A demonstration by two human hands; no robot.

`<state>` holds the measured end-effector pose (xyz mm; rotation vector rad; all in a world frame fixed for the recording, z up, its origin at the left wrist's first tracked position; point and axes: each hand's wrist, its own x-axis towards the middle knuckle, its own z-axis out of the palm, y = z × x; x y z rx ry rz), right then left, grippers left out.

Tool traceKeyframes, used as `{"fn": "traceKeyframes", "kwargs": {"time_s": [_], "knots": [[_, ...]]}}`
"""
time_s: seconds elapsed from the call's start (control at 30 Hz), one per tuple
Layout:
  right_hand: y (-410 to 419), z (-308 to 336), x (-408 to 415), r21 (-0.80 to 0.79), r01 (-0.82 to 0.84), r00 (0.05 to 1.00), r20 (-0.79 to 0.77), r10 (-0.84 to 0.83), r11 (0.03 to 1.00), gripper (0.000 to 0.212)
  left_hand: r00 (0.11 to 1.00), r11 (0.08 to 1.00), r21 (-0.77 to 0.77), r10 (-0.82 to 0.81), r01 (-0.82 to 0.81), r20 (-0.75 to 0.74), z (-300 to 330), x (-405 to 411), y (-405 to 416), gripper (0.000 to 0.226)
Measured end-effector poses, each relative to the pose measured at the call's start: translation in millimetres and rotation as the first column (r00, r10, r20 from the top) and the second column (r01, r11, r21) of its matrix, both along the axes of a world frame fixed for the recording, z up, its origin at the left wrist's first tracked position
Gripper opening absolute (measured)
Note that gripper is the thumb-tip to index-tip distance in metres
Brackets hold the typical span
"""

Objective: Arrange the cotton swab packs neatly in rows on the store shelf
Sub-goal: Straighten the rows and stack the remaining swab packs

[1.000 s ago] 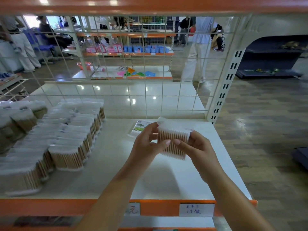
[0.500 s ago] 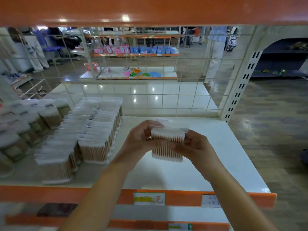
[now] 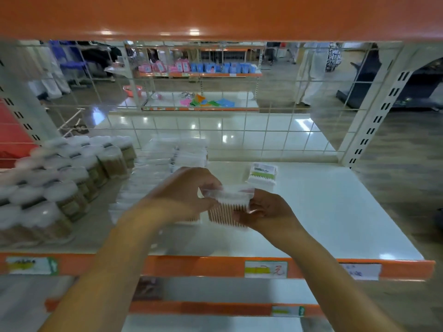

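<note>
While a clear cotton swab pack (image 3: pixel 227 208) is held upright between both hands just above the white shelf (image 3: pixel 323 212), it is kept directly beside the right edge of the existing rows of packs (image 3: pixel 167 164), presumably so that it can be set down flush as the start of a further row. The left hand (image 3: pixel 182 195) is curled round the pack's left upper corner, and the right hand (image 3: pixel 261 212) is clamped on its right side; a two-sided hold is judged to keep the thin, flexible wrapper square. Inside the pack, tan wooden sticks are seen standing vertically, with white cotton tips bunched at the top under glossy film. Motion blur obscures finer detail of the fingers. A single labelled pack (image 3: pixel 262 174) with a green and white card lies flat farther back on the shelf, well apart from the rows. To the left, round clear tubs (image 3: pixel 72 183) with white tops are packed closely together. The shelf surface is smooth and glossy, edged with an orange strip (image 3: pixel 191 265) carrying paper price tags. A white wire grid (image 3: pixel 239 130) closes the back.
</note>
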<state>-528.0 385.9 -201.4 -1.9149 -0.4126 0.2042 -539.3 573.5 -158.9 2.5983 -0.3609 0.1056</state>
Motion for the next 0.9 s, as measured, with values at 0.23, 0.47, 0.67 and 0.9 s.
{"fn": "traceKeyframes", "kwargs": {"time_s": [0.23,0.47,0.67,0.9], "knots": [[25,-15,-7,-0.224,0.065,0.998,0.003,-0.066,0.972,0.027,0.995,0.986,0.139,0.092,-0.098,0.044,-14,-5,43,0.029],[48,-34,-26,-0.692,0.115,0.971,0.230,0.066,0.713,0.040,0.991,0.965,0.229,0.115,-0.128,0.072,-38,-6,66,0.031],[66,-42,-34,-0.758,0.162,0.959,0.272,0.081,0.632,0.038,0.981,0.941,0.294,0.127,-0.166,0.145,-50,-10,70,0.023],[73,-42,-39,-0.758,0.155,0.969,0.243,0.054,0.634,0.038,0.985,0.954,0.254,0.132,-0.157,0.111,-47,-10,69,0.028]]}}
